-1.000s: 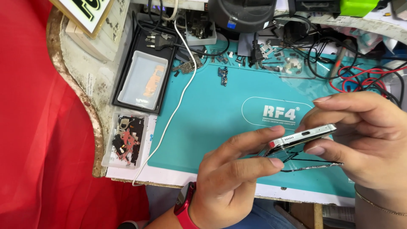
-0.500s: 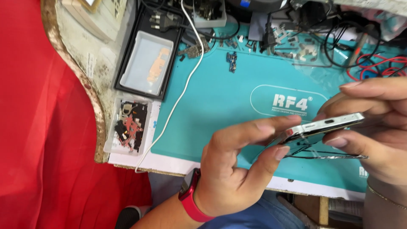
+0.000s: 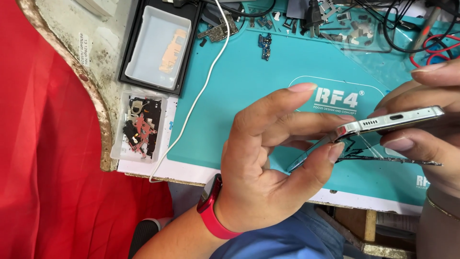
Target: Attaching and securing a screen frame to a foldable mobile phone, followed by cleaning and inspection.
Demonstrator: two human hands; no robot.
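Both hands [image 3: 268, 172] [image 3: 421, 129] keep phone [image 3: 390, 121]; view shifted right.

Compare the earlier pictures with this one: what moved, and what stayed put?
Mostly the camera's view shifted. The left hand keeps a thin metal tool at the corner of the silver smartphone, which the right hand still grips. The teal rubber work mat and clear parts tray stayed put.

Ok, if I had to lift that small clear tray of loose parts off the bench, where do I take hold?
Grip the small clear tray by its two long side walls and come straight down from above. It lies flat, open side up, beside the black tray and near the bench's left edge, with a white cable running along its right side, so a level lift likely keeps the loose parts inside.
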